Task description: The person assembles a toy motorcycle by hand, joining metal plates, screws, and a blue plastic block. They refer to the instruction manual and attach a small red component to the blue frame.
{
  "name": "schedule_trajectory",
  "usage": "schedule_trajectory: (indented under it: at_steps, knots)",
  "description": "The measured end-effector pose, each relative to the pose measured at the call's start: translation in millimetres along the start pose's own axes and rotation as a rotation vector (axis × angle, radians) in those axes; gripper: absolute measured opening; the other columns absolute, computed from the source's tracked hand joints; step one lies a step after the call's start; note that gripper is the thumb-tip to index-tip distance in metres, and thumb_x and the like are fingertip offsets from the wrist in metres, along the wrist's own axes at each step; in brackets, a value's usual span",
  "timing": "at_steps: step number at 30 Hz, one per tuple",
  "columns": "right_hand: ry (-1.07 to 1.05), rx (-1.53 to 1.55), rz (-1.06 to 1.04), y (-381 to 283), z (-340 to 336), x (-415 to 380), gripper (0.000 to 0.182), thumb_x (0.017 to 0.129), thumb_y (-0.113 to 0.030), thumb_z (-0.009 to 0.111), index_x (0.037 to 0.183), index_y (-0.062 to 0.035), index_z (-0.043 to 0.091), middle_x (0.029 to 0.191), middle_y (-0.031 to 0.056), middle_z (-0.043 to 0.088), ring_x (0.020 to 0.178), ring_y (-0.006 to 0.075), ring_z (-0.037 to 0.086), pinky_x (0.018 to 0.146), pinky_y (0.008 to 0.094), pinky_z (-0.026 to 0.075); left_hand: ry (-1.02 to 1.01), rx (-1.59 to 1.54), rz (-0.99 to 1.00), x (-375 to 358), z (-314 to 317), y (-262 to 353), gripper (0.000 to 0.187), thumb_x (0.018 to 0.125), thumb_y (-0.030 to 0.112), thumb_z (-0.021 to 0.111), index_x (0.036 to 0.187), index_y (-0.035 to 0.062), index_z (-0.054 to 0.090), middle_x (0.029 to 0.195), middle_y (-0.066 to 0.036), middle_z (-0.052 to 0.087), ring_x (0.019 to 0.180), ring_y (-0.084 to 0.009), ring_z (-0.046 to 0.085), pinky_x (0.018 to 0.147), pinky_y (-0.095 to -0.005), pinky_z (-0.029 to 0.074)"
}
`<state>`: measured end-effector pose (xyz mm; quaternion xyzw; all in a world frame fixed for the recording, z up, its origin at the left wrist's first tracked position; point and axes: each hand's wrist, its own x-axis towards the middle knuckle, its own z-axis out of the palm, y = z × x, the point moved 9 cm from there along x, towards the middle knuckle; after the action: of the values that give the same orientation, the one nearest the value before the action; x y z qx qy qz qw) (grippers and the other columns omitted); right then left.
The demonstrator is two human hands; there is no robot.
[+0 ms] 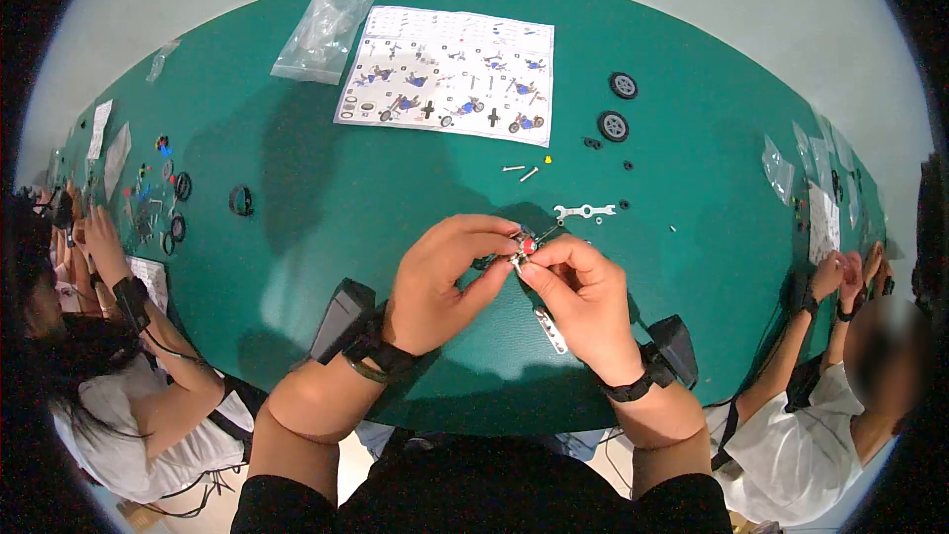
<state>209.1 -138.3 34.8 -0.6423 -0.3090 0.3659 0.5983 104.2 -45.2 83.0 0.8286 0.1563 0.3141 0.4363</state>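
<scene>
Both of my hands meet over the green table, near its front edge. My left hand [450, 272] pinches one side of a small metal assembly [523, 249] with a red part on it. From the other side, the thumb and fingers of my right hand [583, 292] close on the same assembly. Its finer details are too small to tell. A perforated metal strip [550, 330] shows just below, between my hands. Right behind my fingers lies a silver flat wrench [585, 212], with a small nut [598, 221] beside it.
Beyond my hands lie a printed instruction sheet [445, 74], a plastic bag [326, 30], two wheels [623, 86] [613, 126], two screws [529, 175] and a yellow piece [548, 159]. A black ring [240, 201] is at the left. People work at both sides.
</scene>
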Motion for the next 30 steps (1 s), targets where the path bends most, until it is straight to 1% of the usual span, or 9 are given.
schedule_trajectory:
  at_steps: [4, 7, 10, 13, 19, 22, 25, 30]
  knots:
    - [-0.029, -0.002, 0.002, -2.1, 1.1, 0.9, 0.005, 0.085, -0.006, 0.066, 0.085, -0.0037, 0.061, 0.070, -0.0027, 0.055, 0.060, 0.0050, 0.044, 0.054, 0.0213, 0.036, 0.028, -0.008, 0.047, 0.8, -1.4, 0.4, 0.024, 0.074, -0.003, 0.068, 0.097, 0.0043, 0.063, 0.107, -0.011, 0.064, 0.094, -0.0267, 0.063, 0.079, -0.0338, 0.051]
    - [-0.021, -0.102, -0.066, 5.1, -3.2, 3.3, 0.006, 0.085, -0.008, 0.065, 0.085, -0.0040, 0.061, 0.071, 0.0014, 0.058, 0.065, 0.0122, 0.049, 0.060, 0.0266, 0.040, 0.004, 0.002, 0.019, 0.2, 1.0, -5.7, 0.024, 0.075, -0.002, 0.069, 0.098, 0.0044, 0.064, 0.110, -0.013, 0.064, 0.097, -0.0267, 0.063, 0.083, -0.0336, 0.050]
    - [-0.036, -0.378, -0.235, -19.4, -4.3, 6.5, 0.007, 0.086, -0.011, 0.064, 0.085, -0.0045, 0.062, 0.074, 0.0055, 0.060, 0.074, 0.0206, 0.051, 0.067, 0.0320, 0.041, -0.026, 0.016, 0.021, 0.3, 3.4, -7.5, 0.025, 0.075, -0.002, 0.069, 0.099, 0.0043, 0.065, 0.111, -0.013, 0.064, 0.098, -0.0268, 0.063, 0.083, -0.0337, 0.050]
    - [-0.037, -0.460, -0.281, -25.4, -3.1, 6.9, 0.006, 0.085, -0.011, 0.063, 0.085, -0.0051, 0.062, 0.076, 0.0061, 0.060, 0.078, 0.0247, 0.051, 0.071, 0.0350, 0.041, -0.035, 0.006, 0.025, 1.0, 5.8, -9.1, 0.025, 0.076, -0.001, 0.069, 0.100, 0.0043, 0.065, 0.112, -0.014, 0.063, 0.099, -0.0274, 0.063, 0.083, -0.0341, 0.050]
    - [-0.013, -0.599, -0.393, -34.4, -2.8, 5.6, 0.004, 0.084, -0.011, 0.063, 0.086, -0.0074, 0.062, 0.079, 0.0049, 0.060, 0.081, 0.0263, 0.051, 0.079, 0.0376, 0.038, -0.048, 0.016, 0.063, 1.5, 6.1, -6.5, 0.022, 0.078, 0.000, 0.067, 0.099, 0.0035, 0.065, 0.113, -0.015, 0.063, 0.099, -0.0283, 0.063, 0.083, -0.0344, 0.050]
    - [-0.063, -0.633, -0.424, -37.3, -1.9, 8.5, 0.005, 0.083, -0.011, 0.064, 0.086, -0.0079, 0.062, 0.082, 0.0044, 0.061, 0.083, 0.0256, 0.051, 0.079, 0.0373, 0.037, -0.049, 0.004, 0.073, 1.3, 5.5, -6.3, 0.020, 0.078, 0.000, 0.067, 0.098, 0.0036, 0.064, 0.110, -0.014, 0.063, 0.098, -0.0286, 0.063, 0.083, -0.0344, 0.050]
    - [-0.079, -0.639, -0.499, -42.9, -0.2, 8.7, 0.005, 0.082, -0.011, 0.064, 0.085, -0.0077, 0.061, 0.083, 0.0041, 0.062, 0.083, 0.0251, 0.051, 0.078, 0.0373, 0.037, -0.056, 0.038, 0.106, 1.9, 4.3, -3.2, 0.024, 0.075, -0.001, 0.068, 0.097, 0.0035, 0.063, 0.106, -0.013, 0.062, 0.094, -0.0302, 0.062, 0.079, -0.0353, 0.052]
    - [-0.118, -0.665, -0.551, -45.9, 0.8, 9.7, 0.005, 0.081, -0.010, 0.065, 0.084, -0.0070, 0.061, 0.083, 0.0050, 0.062, 0.081, 0.0253, 0.052, 0.077, 0.0370, 0.038, -0.038, 0.184, 0.252, 2.1, 1.4, 7.8, 0.027, 0.070, -0.001, 0.069, 0.096, 0.0037, 0.064, 0.104, -0.012, 0.061, 0.096, -0.0312, 0.062, 0.081, -0.0371, 0.052]
